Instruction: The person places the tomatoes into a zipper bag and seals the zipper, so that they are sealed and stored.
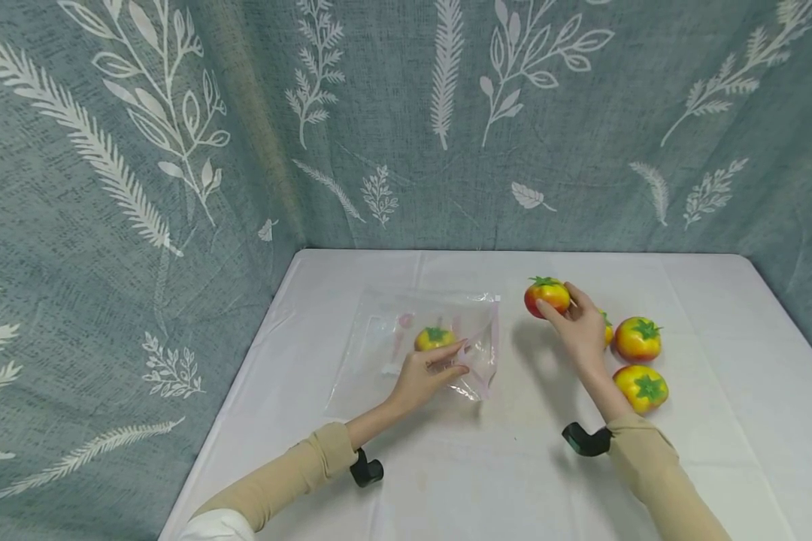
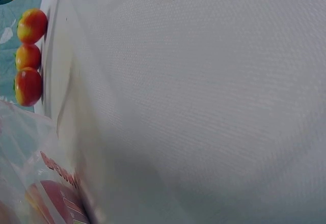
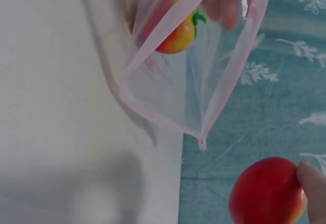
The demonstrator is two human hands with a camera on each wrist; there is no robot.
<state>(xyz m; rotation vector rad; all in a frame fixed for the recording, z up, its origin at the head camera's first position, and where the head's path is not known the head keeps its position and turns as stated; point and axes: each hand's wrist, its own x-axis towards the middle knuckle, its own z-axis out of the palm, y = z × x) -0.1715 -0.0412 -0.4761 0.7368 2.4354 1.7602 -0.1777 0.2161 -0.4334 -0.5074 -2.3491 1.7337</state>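
Observation:
A clear plastic zip bag with a pink strip along its mouth lies toward the table's middle. My left hand pinches the bag at its mouth, and the right wrist view shows the pink strip spread apart. Inside the bag sits one red-and-yellow tomato with a green leafy top. To the right of the mouth, my right hand holds a similar tomato above the table, apart from the bag. Its red underside shows low in the right wrist view.
Right of my right hand, two tomatoes rest on the white-covered table. Another tomato is partly hidden behind that hand. A patterned blue-green curtain hangs behind the table and at its sides.

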